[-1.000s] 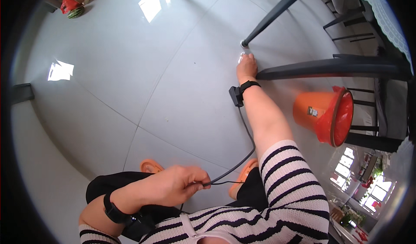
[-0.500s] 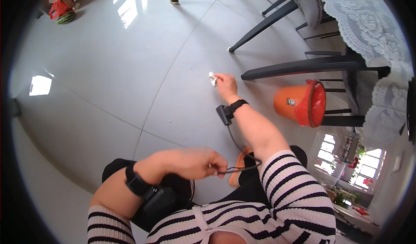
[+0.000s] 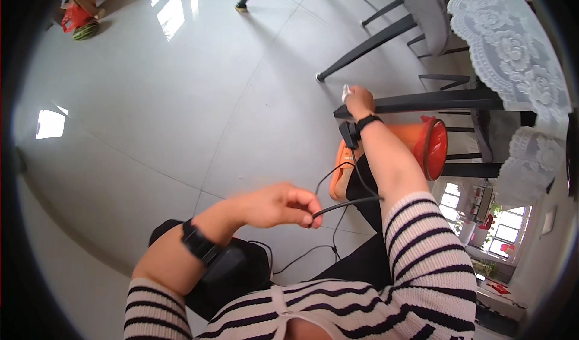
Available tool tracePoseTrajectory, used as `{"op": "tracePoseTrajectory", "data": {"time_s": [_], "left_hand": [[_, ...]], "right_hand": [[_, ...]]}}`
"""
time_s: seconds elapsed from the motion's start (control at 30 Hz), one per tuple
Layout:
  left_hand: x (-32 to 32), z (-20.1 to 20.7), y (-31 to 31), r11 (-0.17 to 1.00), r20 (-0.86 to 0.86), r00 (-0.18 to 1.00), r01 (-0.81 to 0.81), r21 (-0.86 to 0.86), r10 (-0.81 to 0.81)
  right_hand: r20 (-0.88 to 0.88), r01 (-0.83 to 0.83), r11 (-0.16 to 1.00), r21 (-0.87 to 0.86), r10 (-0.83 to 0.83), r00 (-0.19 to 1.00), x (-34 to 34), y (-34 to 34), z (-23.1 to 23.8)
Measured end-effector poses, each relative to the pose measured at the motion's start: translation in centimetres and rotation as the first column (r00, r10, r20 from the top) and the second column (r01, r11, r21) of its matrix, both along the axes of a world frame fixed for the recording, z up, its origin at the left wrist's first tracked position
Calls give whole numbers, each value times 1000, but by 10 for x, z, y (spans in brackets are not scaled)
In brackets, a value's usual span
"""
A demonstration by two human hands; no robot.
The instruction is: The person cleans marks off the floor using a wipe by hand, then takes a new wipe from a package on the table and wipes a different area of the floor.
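My right hand [image 3: 360, 101] reaches out to the right, low over the floor, its fingers closed on a crumpled white tissue [image 3: 345, 93]. It is beside the black table leg [image 3: 416, 102]. An orange bin [image 3: 405, 133] lined with a red bag is just below that leg, partly hidden by my forearm. Nearer my body, my left hand [image 3: 280, 206] pinches a black cable [image 3: 347, 206] between thumb and fingers. A black box-like device [image 3: 348, 135] is strapped at my right wrist, with a cable trailing from it.
An orange slipper [image 3: 342, 176] is on my foot below the bin. Chair legs [image 3: 365, 49] stand at the upper right, near a white lace tablecloth [image 3: 500, 38]. At the far left, a red plastic bag [image 3: 75, 17] and a striped green melon [image 3: 85, 31] sit on the tiled floor [image 3: 151, 98].
My right hand has moved right with the tissue, from bare floor to the table leg. My left hand has shifted slightly, still gripping the cable. My slippered foot shows more fully.
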State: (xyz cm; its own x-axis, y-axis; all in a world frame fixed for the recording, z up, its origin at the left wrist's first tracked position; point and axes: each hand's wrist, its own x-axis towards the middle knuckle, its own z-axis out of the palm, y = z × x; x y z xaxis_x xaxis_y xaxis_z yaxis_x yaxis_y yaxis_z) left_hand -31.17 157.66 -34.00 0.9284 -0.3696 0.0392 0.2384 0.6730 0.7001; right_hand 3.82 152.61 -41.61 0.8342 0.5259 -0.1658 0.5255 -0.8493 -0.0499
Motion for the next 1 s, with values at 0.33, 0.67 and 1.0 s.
{"op": "tracePoseTrajectory", "data": {"time_s": [0.33,0.67,1.0], "left_hand": [[-33,-35,-25,989,-514,857,-112,-101,45],[-2,-25,-2,999,-340,940,-32,-35,19],[-12,-22,1,997,-424,905,-47,-60,17]], "right_hand": [[99,116,982,151,-132,986,84,18,-124],[-58,-342,864,368,389,919,-45,-18,-145],[1,-336,883,328,355,935,-64,37,-150]]}}
